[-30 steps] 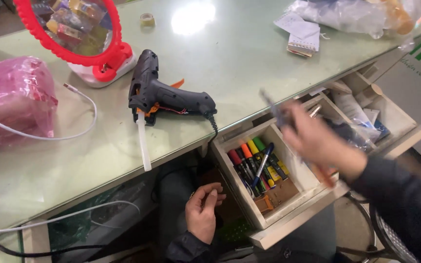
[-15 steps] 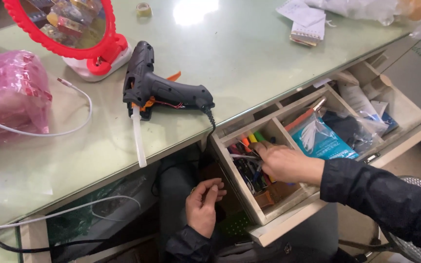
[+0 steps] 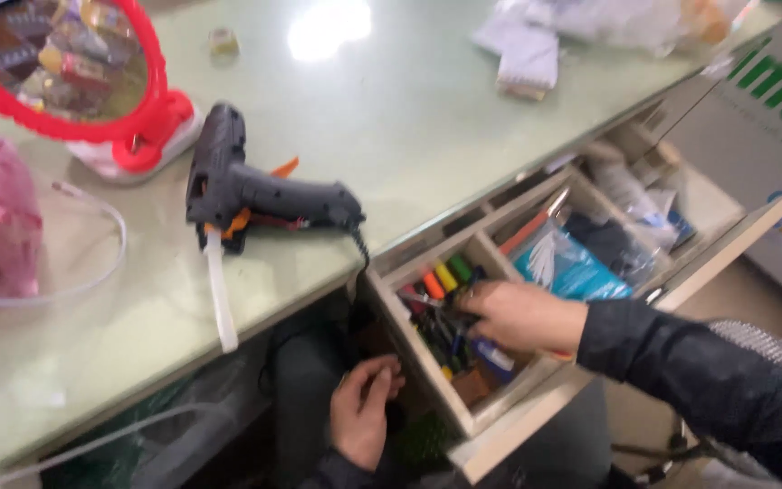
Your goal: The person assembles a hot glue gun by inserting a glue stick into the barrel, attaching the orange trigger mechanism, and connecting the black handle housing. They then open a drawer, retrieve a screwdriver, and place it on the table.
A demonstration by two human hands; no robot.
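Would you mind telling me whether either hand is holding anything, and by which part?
The right hand reaches among the pens in the drawer; whether it has a grip on one cannot be told. The left hand holds nothing.

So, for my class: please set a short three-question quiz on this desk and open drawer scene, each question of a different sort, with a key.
1. True or false: the right hand is inside the open drawer, among the coloured markers.
2. Which lies on the desk beside the red-framed mirror?
A. a black glue gun
B. a hammer
C. a kettle
3. Fill in: the left hand is held below the desk edge, and it holds ____.

Key
1. true
2. A
3. nothing
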